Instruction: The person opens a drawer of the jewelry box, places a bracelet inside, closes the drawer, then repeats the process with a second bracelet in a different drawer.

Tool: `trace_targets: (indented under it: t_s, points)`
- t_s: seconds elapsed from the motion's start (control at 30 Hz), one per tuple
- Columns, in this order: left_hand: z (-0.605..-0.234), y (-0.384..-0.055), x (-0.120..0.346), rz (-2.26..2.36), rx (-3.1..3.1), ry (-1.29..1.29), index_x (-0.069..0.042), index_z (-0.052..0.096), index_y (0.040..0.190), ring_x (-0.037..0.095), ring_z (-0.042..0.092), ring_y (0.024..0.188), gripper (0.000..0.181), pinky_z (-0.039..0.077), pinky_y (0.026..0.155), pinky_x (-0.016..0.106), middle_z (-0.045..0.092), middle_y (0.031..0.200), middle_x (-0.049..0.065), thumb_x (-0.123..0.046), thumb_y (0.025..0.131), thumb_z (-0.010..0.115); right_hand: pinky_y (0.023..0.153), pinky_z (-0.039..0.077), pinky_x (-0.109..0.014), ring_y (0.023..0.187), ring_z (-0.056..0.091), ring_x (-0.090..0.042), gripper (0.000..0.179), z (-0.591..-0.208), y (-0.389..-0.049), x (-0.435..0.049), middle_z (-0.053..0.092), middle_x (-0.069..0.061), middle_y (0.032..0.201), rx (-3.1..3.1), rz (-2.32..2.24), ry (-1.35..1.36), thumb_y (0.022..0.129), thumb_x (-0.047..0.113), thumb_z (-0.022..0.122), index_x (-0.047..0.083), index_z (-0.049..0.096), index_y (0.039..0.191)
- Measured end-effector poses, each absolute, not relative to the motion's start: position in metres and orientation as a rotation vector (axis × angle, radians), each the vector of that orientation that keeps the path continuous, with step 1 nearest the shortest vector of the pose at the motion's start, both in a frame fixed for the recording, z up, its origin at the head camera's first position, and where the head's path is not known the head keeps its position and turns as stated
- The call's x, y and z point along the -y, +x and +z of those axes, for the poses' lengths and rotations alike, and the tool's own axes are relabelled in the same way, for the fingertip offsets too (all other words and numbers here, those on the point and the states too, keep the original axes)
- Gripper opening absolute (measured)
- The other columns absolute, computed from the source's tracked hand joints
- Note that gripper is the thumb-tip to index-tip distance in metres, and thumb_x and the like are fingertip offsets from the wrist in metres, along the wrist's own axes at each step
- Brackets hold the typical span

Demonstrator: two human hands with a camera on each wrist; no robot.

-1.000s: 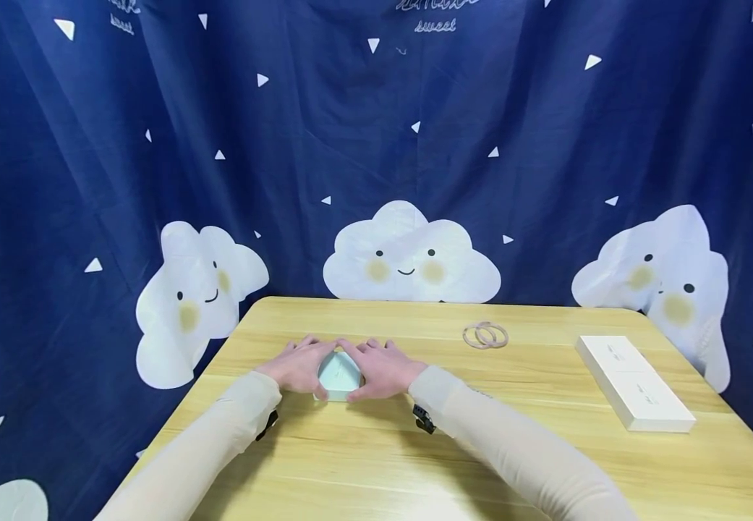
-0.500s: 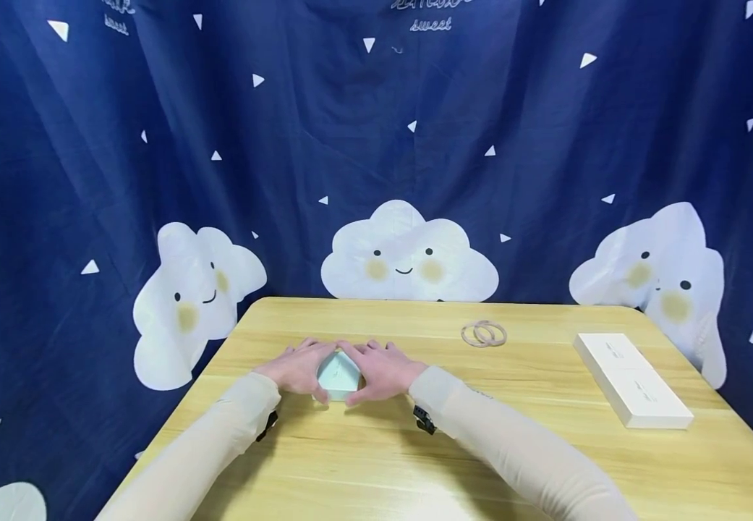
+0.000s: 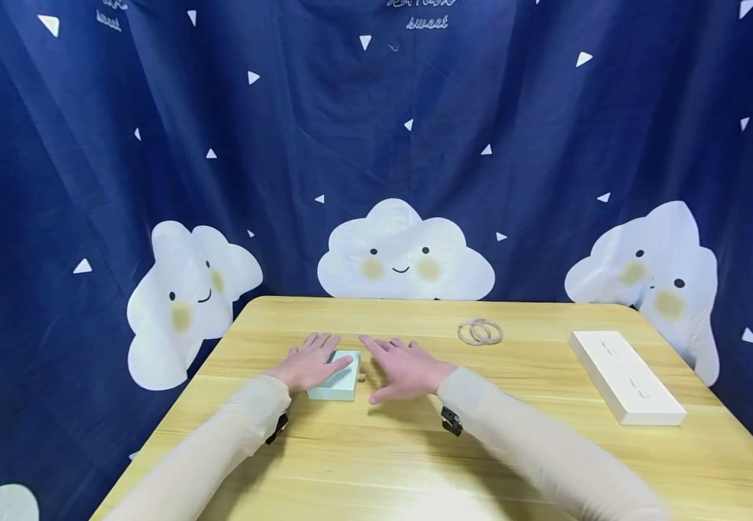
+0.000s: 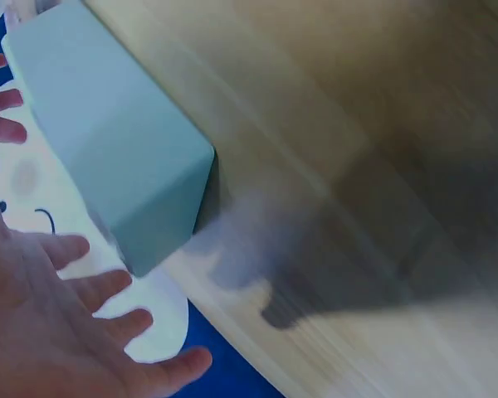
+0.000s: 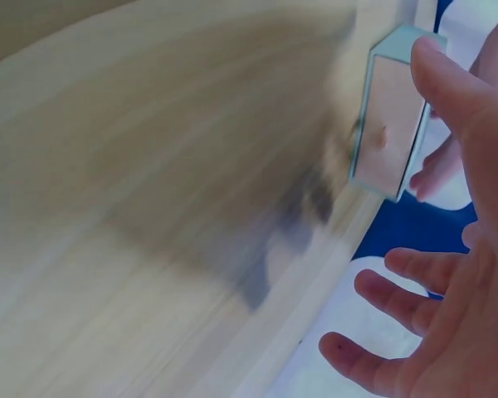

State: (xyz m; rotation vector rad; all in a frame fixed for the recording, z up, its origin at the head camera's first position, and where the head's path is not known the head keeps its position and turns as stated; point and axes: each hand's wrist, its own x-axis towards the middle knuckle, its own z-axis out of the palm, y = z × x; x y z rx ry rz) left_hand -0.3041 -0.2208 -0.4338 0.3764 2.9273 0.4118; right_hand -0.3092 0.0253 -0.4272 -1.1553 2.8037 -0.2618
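A small mint-green box (image 3: 343, 392) lies on the wooden table, between my two hands. Its pale pink end face (image 5: 390, 116), framed by the green sleeve, carries a small brownish tab (image 3: 361, 377) on the right side. My left hand (image 3: 307, 365) is at the box's left, fingers spread and thumb stretched over its top. Right of the box, my right hand (image 3: 411, 373) has its fingers extended and holds nothing. The left wrist view shows the box's plain green sides beyond the spread fingers (image 4: 108, 290).
Two thin pinkish rings (image 3: 480, 332) lie overlapping toward the back of the table (image 3: 376, 449). A long white box (image 3: 630, 380) with small print is at the right. Behind the table hangs a dark blue curtain (image 3: 298, 145) with smiling clouds.
Both hands held the mint box from its two sides with fingertips meeting behind it. They have since parted: the right hand moved off rightward, and the left hand's fingers spread beside the box.
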Motion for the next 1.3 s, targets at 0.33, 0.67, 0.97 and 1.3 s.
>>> trace_targets:
  t_s: [0.33,0.67,0.97,1.3]
  points:
    - [-0.442,-0.307,0.207,0.354,-2.986,0.330,-0.006,0.024,0.160,0.042,0.006,0.155,0.075,0.009,0.113,0.077,0.016,0.167,0.021,-0.057,0.105,0.029,0.110,0.029,-0.072,0.145,0.039,-0.038,0.119,-0.431,-0.307,-0.064,0.033,-0.009,0.163,-2.854,-0.289,-1.113,0.079,0.062,0.077,0.026,0.002,0.164]
    - [-0.461,-0.317,0.207,0.380,-3.032,0.251,-0.006,0.022,0.161,0.041,0.006,0.155,0.068,0.011,0.113,0.076,0.017,0.167,0.022,-0.048,0.108,0.026,0.112,0.026,-0.072,0.146,0.036,-0.039,0.116,-0.430,-0.301,-0.087,0.031,-0.009,0.164,-2.845,-0.329,-1.041,0.080,0.060,0.077,0.027,0.004,0.164]
    - [-0.462,-0.315,0.205,0.425,-3.010,0.240,-0.006,0.020,0.161,0.042,0.008,0.155,0.068,0.014,0.112,0.077,0.016,0.167,0.021,-0.049,0.108,0.025,0.112,0.027,-0.071,0.147,0.036,-0.039,0.114,-0.434,-0.302,-0.104,0.029,-0.009,0.165,-2.865,-0.307,-1.012,0.081,0.064,0.074,0.029,0.003,0.164]
    - [-0.465,-0.316,0.207,0.456,-3.010,0.209,-0.007,0.019,0.161,0.041,0.006,0.155,0.065,0.015,0.113,0.075,0.015,0.167,0.021,-0.045,0.109,0.024,0.112,0.027,-0.071,0.146,0.037,-0.038,0.111,-0.435,-0.300,-0.119,0.032,-0.010,0.164,-2.888,-0.319,-0.993,0.083,0.063,0.073,0.027,0.007,0.164]
